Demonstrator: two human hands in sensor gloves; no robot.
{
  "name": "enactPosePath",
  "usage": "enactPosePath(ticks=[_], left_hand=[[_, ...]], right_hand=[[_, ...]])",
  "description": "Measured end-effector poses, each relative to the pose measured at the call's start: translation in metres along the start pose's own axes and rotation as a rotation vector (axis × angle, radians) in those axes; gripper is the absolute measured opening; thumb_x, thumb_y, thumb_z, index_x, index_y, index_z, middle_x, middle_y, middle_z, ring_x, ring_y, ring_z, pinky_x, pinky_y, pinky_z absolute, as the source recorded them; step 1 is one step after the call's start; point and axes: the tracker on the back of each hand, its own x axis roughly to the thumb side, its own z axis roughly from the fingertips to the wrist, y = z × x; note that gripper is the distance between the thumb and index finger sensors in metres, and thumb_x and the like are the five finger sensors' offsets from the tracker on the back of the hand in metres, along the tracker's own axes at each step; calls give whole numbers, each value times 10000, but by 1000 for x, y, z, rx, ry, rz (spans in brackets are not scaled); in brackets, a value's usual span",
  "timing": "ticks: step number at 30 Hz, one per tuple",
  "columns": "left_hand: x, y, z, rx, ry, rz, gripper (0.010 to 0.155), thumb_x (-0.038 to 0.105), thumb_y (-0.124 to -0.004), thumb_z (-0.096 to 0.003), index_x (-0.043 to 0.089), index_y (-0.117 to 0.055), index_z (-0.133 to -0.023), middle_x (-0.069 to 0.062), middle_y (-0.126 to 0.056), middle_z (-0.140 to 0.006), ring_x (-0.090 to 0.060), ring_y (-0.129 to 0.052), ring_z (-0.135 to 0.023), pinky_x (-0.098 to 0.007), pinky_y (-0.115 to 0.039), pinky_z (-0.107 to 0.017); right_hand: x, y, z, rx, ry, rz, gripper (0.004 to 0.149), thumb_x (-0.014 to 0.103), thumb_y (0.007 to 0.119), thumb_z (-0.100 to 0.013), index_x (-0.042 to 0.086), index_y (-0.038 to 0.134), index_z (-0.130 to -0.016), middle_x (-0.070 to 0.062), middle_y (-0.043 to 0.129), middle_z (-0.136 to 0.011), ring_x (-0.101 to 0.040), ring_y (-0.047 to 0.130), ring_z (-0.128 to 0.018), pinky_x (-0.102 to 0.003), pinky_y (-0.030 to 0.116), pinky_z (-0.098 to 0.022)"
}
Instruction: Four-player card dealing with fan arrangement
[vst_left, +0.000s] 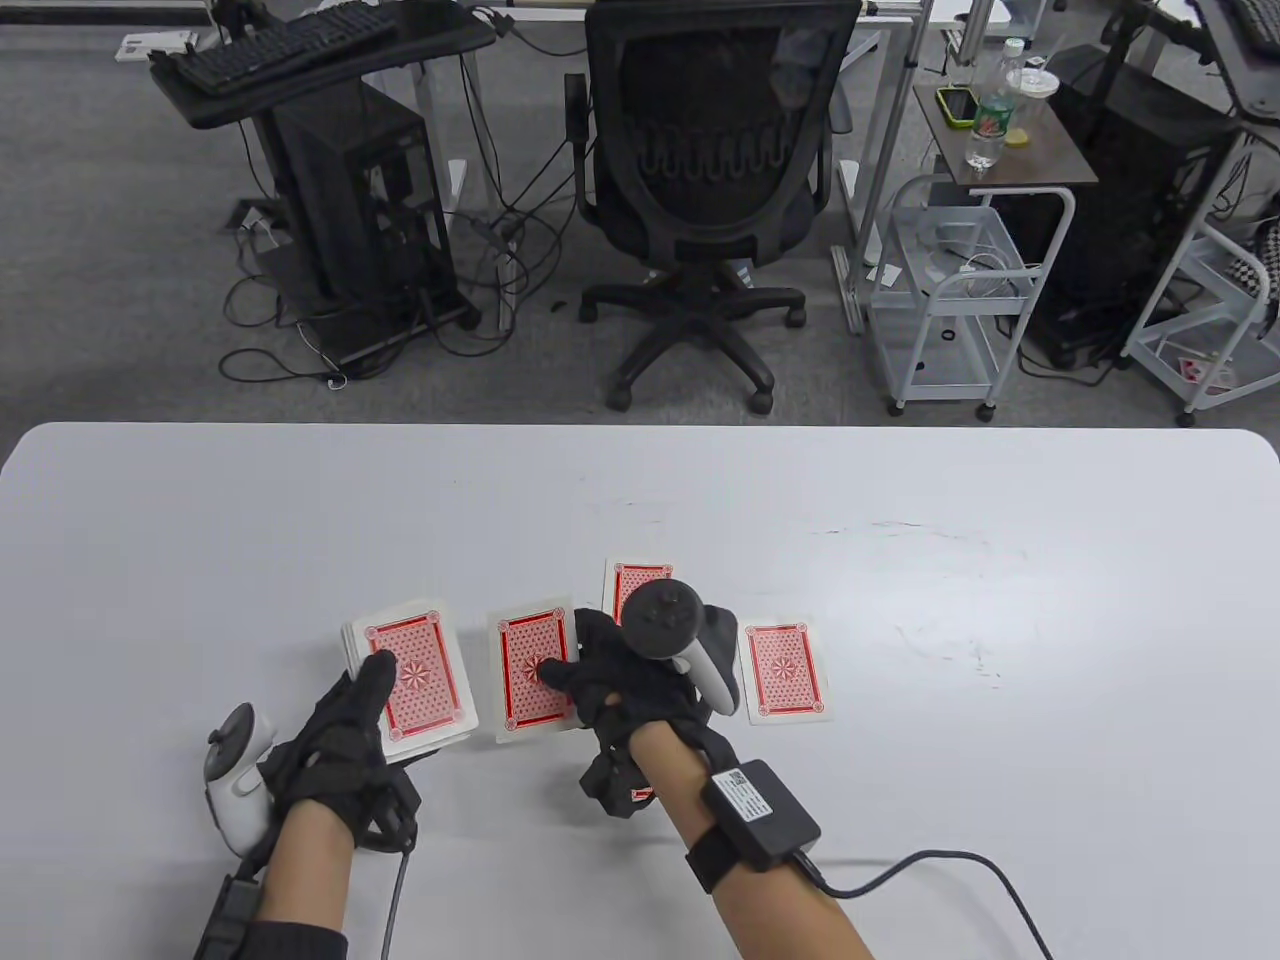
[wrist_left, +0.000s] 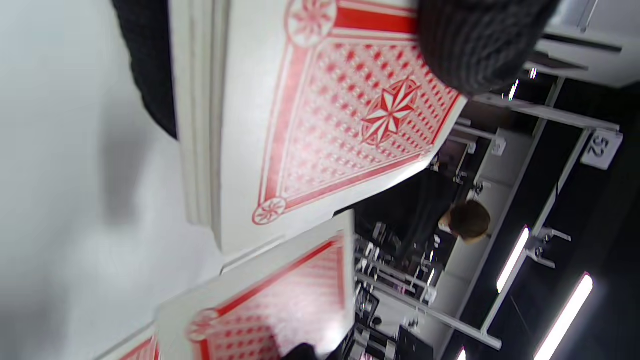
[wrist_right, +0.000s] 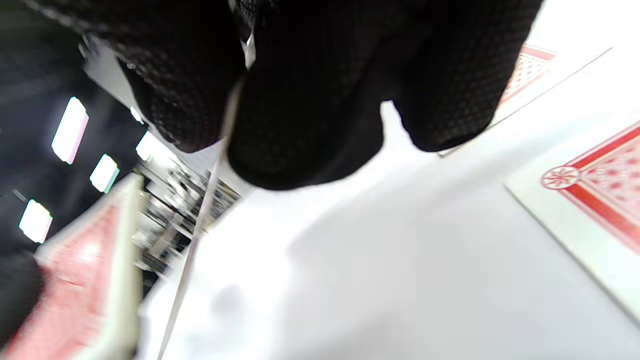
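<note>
1. your left hand holds the deck at the left of the desk. the fingers are curled under it and the thumb lies on the top card, so it is grasping the deck, red backs up.
2. your right hand pinches one card just beside the deck. in the right wrist view the thin edge of this card sits between thumb and fingers, so the hand is clenched on it. whether it already lies flat on the desk, i cannot tell.
3. two more cards are down, face down: one far card, partly hidden behind your right hand, and one right card a little apart on the right side.
4. my judgement: the dealing is at the very start. with the card in your hand this makes three single cards out, so the first round for four players is not yet complete.
5. what is left, as i judge: nearly the whole deck is still to deal, and no fan is arranged yet.
6. writing: the card backs show only a red star pattern, no brand to read. in the left wrist view a small tag in the room reads "52". the label on the wrist box is too small to read.
</note>
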Motion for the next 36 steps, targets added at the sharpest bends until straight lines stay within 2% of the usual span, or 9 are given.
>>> enactPosePath(ticks=[4, 10, 12, 17, 21, 24, 27, 30, 36], left_hand=[[-1, 9, -4, 18, 19, 7, 516, 559, -784, -523, 311, -698, -968, 68, -895, -916, -256, -1028, -727, -431, -905, -489], [0, -1, -7, -21, 18, -5, 515, 558, -788, -522, 309, -704, -964, 66, -900, -911, -256, -1034, -718, -431, -908, -483], [0, -4, -7, -34, 16, -5, 515, 559, -788, -521, 308, -705, -964, 65, -901, -910, -256, -1035, -716, -429, -910, -482], [-1, -9, -10, -55, 16, -11, 516, 559, -789, -521, 306, -707, -963, 66, -902, -908, -255, -1035, -717, -431, -908, -482], [-3, -16, -10, -92, 2, 0, 514, 562, -790, -518, 310, -711, -958, 69, -905, -904, -253, -1033, -719, -435, -903, -489], [-5, -25, -10, -132, -4, 19, 514, 565, -792, -515, 311, -714, -955, 72, -908, -901, -250, -1033, -716, -434, -902, -489], [-9, -38, -10, -197, -1, 34, 514, 568, -793, -515, 313, -714, -954, 75, -907, -901, -248, -1033, -716, -433, -900, -491], [-12, -50, -6, -236, -12, 64, 514, 571, -801, -508, 316, -722, -948, 79, -911, -895, -248, -1031, -715, -436, -896, -494], [-17, -60, -4, -276, -6, 50, 517, 568, -799, -503, 323, -716, -950, 83, -906, -901, -246, -1028, -724, -432, -898, -498]], right_hand=[[16, 29, -29, 5, 57, 197, 795, 345, 874, -492, -53, 444, -1030, -40, 830, -724, -91, 1034, -301, -467, 814, -441], [30, 64, -54, 29, 183, 719, 843, 488, 846, -494, -28, 463, -1040, 19, 849, -657, -33, 994, -246, -447, 822, -430], [28, 69, -57, 59, 210, 745, 845, 518, 831, -497, -18, 472, -1043, 23, 851, -656, -39, 983, -251, -456, 813, -438], [23, 53, -50, 66, 195, 579, 777, 540, 766, -534, 10, 515, -1043, -10, 856, -700, -82, 1003, -312, -480, 795, -460], [30, 20, -33, 33, 95, 214, 629, 485, 693, -580, 49, 604, -1025, -90, 839, -794, -180, 1032, -464, -540, 750, -509], [33, 12, -19, 67, -49, -64, 668, 530, 695, -568, 52, 616, -1028, -137, 798, -852, -259, 1009, -564, -582, 713, -531], [39, 15, -6, 131, -152, -73, 712, 542, 794, -522, 74, 597, -1021, -92, 779, -852, -256, 985, -596, -606, 698, -542], [39, 12, 6, -3, -148, -13, 631, 428, 899, -465, 92, 663, -944, -17, 832, -729, -189, 1012, -478, -595, 724, -522], [16, -6, 9, 11, -147, -170, 595, 355, 923, -442, 60, 727, -919, -4, 928, -651, -193, 1085, -437, -570, 758, -511]])
